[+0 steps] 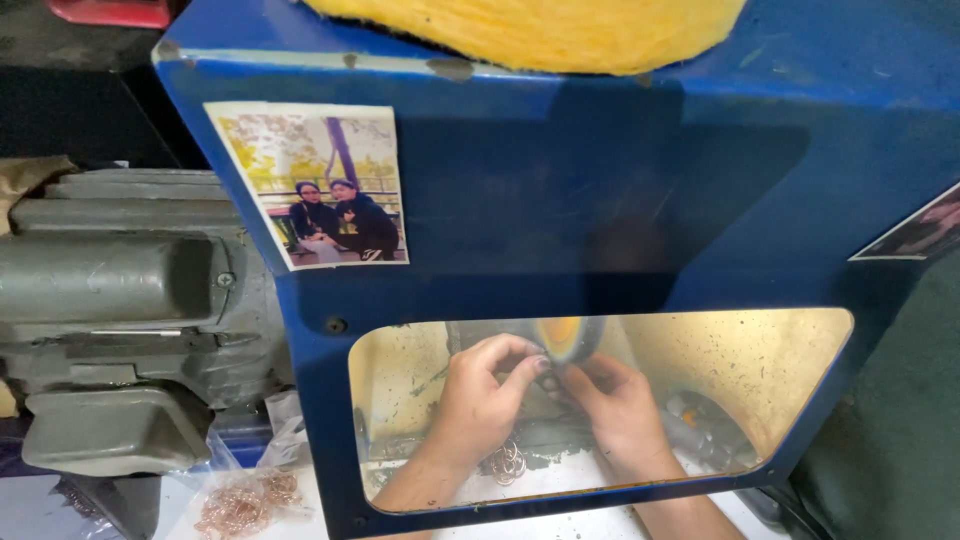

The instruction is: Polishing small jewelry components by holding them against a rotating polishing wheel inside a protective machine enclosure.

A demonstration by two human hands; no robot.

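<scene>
The polishing wheel (566, 338) is a dark disc with an orange-yellow centre, seen edge-on and slightly blurred. It sits inside the blue hood (560, 200), behind the window (790, 380) in the hood's front panel.

Both hands work at the lower edge of the wheel. The left hand (478, 400) enters from below, wrist low, with its fingers (530, 368) curled closed and pinched toward the wheel. The right hand (618, 405) mirrors it, fingers (585, 378) bent inward, tips just beside those of the left hand. The piece pinched between them is too small and too hidden to identify.

A bunch of thin copper-coloured rings (507, 463) hangs just below the left hand, over the pale floor of the hood. The inner walls are yellow-lit and speckled with residue.

Outside the hood, a clear plastic bag (245, 500) holds more copper-coloured rings and lies on the tabletop (180, 505). A grey motor housing (120, 320) adjoins the hood's left side. A photograph (320, 185) is stuck to the front panel; a yellow fibrous pad (540, 30) lies on top.
</scene>
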